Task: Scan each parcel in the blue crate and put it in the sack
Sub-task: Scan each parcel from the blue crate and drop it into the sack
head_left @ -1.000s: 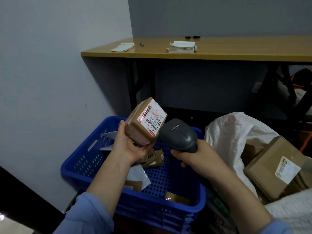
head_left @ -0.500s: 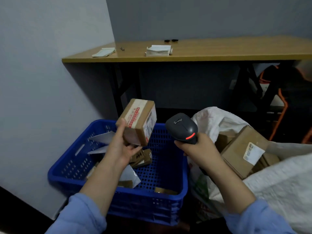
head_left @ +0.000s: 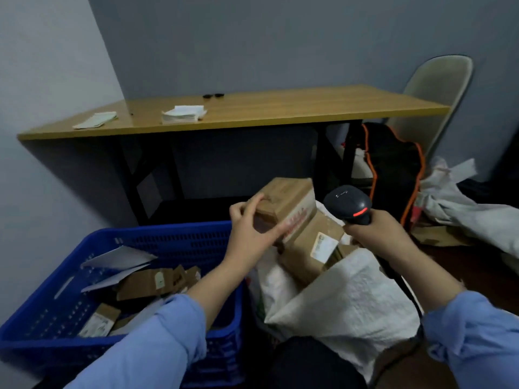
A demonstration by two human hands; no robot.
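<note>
My left hand [head_left: 250, 231] holds a small brown cardboard parcel [head_left: 289, 203] with red-printed tape, raised over the open mouth of the white woven sack [head_left: 345, 299]. Thumb and fingers curl round the box's near end. A larger brown parcel [head_left: 311, 248] with a white label lies in the sack just under it. My right hand [head_left: 376, 234] grips the dark grey barcode scanner [head_left: 348, 203], whose red light strip glows; its cable runs down over the sack. The blue crate [head_left: 174, 237] at the lower left holds several brown parcels and grey mail bags.
A wooden table [head_left: 280, 110] with black legs stands behind, with paper stacks on it. A black bag with orange trim [head_left: 393, 169] and a beige chair [head_left: 432, 88] stand at the right. Crumpled white sacks [head_left: 460, 203] lie on the floor at far right.
My left hand has carried the parcel from above the crate rightward to over the sack's mouth. The view has swung right and the scanner hand has stayed beside the sack.
</note>
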